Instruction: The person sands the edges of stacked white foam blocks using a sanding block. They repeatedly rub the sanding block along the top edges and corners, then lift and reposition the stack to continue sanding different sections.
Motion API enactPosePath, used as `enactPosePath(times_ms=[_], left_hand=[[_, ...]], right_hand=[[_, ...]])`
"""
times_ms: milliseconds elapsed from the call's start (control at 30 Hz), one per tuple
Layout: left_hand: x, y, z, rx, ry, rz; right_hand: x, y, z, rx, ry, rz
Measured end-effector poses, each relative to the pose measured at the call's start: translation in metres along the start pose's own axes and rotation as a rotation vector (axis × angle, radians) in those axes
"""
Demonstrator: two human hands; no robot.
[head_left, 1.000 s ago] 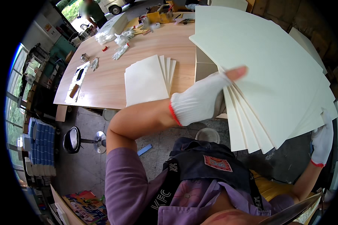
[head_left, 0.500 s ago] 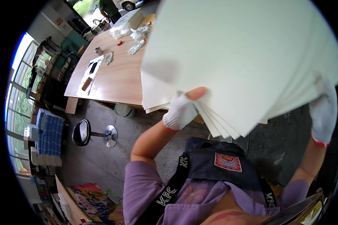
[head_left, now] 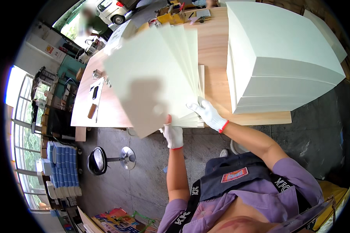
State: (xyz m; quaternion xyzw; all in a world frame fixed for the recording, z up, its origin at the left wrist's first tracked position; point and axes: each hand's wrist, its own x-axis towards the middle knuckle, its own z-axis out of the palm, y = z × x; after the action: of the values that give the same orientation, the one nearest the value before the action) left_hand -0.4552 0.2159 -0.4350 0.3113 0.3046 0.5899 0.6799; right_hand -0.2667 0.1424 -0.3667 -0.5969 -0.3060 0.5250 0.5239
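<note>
Left hand point(head_left: 172, 136) clasping white sheets point(head_left: 138, 62) over wooden table point(head_left: 215, 73), right hand point(head_left: 210, 115), grip unclear, grey floor point(head_left: 151, 163), black stool point(head_left: 97, 160)

Purple shirt point(head_left: 299, 174), red-cuffed white gloves point(head_left: 210, 115)

1. This looks like a workshop, a place where people make things.
2. There is a big wooden table point(head_left: 215, 50), and a tall pile of big white sheets point(head_left: 287, 68) stands at its right side.
3. A yellow box point(head_left: 171, 17) full of bits and tools sits at the far end.
4. The left hand point(head_left: 172, 136) and right hand point(head_left: 210, 114) wear white work gloves.
5. The floor point(head_left: 151, 186) is hard, grey and marked.
6. Blue and white stacks point(head_left: 64, 163) stand by the windows point(head_left: 29, 136), near a round-footed stool point(head_left: 98, 160).
7. Past a wide opening, a van point(head_left: 112, 11) is parked, with another person point(head_left: 99, 28) nearby.
</note>
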Motion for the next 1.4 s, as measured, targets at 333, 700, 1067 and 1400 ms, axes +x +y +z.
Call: enactPosePath(times_ms=[333, 700, 1067, 1400], left_hand=[[0.028, -0.081, -0.047, -0.026, 0.250, -0.478], [0.022, -0.068, -0.037, -0.071, 0.224, -0.432], [-0.012, -0.028, -0.044, -0.432, 0.035, -0.565], [-0.059, 0.070, 0.170, 0.345, -0.681, 0.234]], right_hand=[[0.099, 0.151, -0.001, 0.242, 0.265, 0.110], [0.092, 0.131, 0.008, 0.311, 0.240, 0.060], [0.002, 0.159, -0.060, 0.108, -0.045, 0.132], [-0.238, 0.059, -0.263, -0.053, -0.148, 0.267]])
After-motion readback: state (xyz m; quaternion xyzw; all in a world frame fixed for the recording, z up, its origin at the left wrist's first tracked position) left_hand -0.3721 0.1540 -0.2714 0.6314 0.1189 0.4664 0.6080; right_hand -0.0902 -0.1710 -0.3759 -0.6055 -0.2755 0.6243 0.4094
